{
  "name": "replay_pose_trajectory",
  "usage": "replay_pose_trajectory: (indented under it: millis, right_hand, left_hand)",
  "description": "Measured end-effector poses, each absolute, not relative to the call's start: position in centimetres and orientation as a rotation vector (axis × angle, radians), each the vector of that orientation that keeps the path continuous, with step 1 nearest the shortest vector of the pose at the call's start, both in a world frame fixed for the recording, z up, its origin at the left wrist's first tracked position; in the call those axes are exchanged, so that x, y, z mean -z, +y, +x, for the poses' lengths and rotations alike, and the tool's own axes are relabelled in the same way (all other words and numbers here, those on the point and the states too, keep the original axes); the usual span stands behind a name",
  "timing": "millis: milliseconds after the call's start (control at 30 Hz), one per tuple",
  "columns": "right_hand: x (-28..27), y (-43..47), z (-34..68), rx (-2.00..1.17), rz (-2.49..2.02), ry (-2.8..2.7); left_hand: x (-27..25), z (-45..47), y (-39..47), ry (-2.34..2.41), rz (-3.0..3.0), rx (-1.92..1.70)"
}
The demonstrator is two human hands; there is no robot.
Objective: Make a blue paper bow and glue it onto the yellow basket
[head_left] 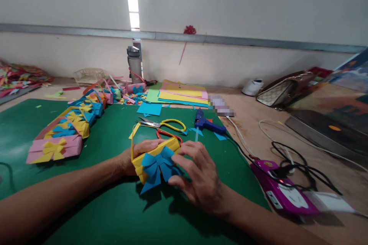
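My left hand (143,147) grips a small yellow paper bag (139,170) from behind, its fingers partly hidden by the bag. A thin yellow handle (132,143) rises from the bag's left end. On the front sits a blue paper bow (159,162) with its tails hanging down. My right hand (198,174) pinches the bow's right side between thumb and fingers. Just beyond the bag lie scissors with yellow handles (172,123) and a tool with red handles (168,134), partly hidden. A blue glue gun (208,124) rests farther right.
Several finished paper bags with bows (54,149) line the left of the green mat (109,214). Coloured paper sheets (181,93) and a grey bottle (134,65) stand at the back. A purple power strip (284,191) with tangled cables lies right, near a handbag (283,90).
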State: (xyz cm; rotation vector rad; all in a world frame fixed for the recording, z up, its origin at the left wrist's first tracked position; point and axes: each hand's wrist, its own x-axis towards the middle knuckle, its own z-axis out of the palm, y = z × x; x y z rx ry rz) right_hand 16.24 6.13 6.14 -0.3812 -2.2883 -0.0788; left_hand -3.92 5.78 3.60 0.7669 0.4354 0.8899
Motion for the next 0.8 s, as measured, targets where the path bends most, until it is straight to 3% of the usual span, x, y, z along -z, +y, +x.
replay_pose_trajectory:
  millis: [333,800]
  right_hand:
    - [-7.0,5.9,15.5,0.061,-0.604,-2.188]
    - [-7.2,5.9,15.3,0.076,-0.535,-2.185]
  left_hand:
    - [-3.6,-3.5,5.5,0.586,0.925,-0.873]
    - [-3.6,-3.5,5.5,0.629,0.995,-0.868]
